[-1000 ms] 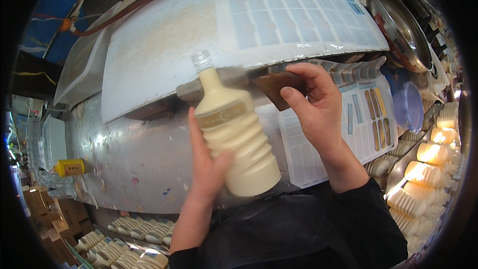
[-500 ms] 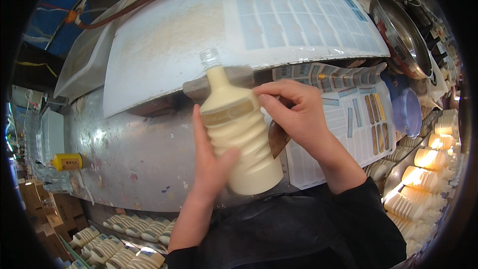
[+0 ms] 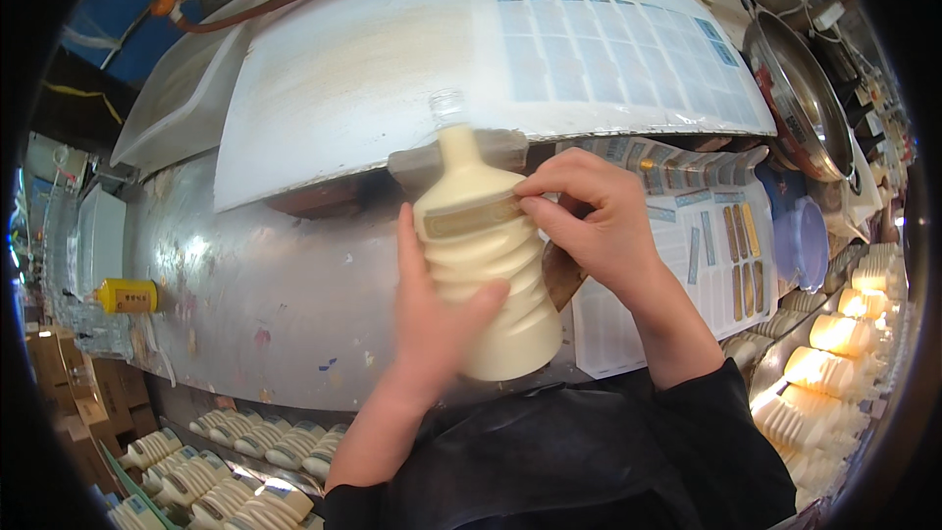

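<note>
A cream-coloured bottle (image 3: 491, 348) with spiral ridges and a clear threaded glass neck (image 3: 447, 109) leans over the metal bench, its top tilted away from me. My left hand (image 3: 442, 319) grips its lower left side, fingers along the left and thumb across the front. Across the bottle's shoulder runs a gold-brown label strip (image 3: 471, 216) with a paler band along its upper edge. My right hand (image 3: 594, 216) pinches the right end of that strip between thumb and forefinger. Behind the neck, a grey-brown block (image 3: 417, 169) shows in part.
A white board (image 3: 343, 69) carrying a label sheet (image 3: 589, 59) lies beyond. Another sheet with gold and blue strips (image 3: 702, 265) lies right of my hand. Cream bottles (image 3: 265, 432) fill trays at lower left and right. A yellow bottle (image 3: 128, 295), purple tub (image 3: 800, 243) and pan (image 3: 805, 98) stand around.
The view has shifted slightly, and the bottle sits a little further right in it. My left thumb has moved up and right across the bottle. The right-hand pinch stays at the strip's end.
</note>
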Demonstrator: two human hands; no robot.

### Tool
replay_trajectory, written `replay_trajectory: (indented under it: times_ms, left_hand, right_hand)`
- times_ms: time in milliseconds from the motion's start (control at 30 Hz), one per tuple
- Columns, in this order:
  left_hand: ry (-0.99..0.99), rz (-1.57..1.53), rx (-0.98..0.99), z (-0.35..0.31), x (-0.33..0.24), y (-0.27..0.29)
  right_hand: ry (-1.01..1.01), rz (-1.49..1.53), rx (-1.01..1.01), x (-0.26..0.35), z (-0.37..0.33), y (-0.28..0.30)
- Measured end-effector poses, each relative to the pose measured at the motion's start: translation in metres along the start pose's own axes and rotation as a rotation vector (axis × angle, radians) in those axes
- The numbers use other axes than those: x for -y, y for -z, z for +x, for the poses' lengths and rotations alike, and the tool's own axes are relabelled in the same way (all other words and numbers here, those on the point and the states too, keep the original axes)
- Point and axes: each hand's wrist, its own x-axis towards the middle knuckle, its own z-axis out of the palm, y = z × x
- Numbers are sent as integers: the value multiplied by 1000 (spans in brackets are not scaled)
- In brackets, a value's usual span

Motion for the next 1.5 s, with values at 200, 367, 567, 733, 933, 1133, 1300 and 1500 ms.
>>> replay_trajectory:
  times_ms: [200,367,567,733,933,1133,1300,1500]
  left_hand:
    - [50,-23,12,-4,-8,-2]
    - [-25,112,-58,-8,-14,-6]
    - [-83,219,-68,-11,-22,-6]
    - [-82,195,-64,-9,-14,-6]
    - [-46,128,-44,-7,-7,-5]
    - [-55,35,-82,-5,-2,-8]
    - [-17,34,-21,-6,-6,-5]
    - [-42,-2,-10,-6,-1,-3]
  right_hand:
    - [-49,16,11,-3,0,-1]
    - [-59,23,-4,-7,0,-1]
    - [-113,82,19,-15,-2,0]
    - [-155,165,47,-20,-4,-2]
    - [-181,124,37,-15,-6,-5]
    - [-95,68,40,-13,-2,-3]
    - [-88,86,-12,-12,-5,-3]
    - [-62,86,-33,-11,-6,-4]
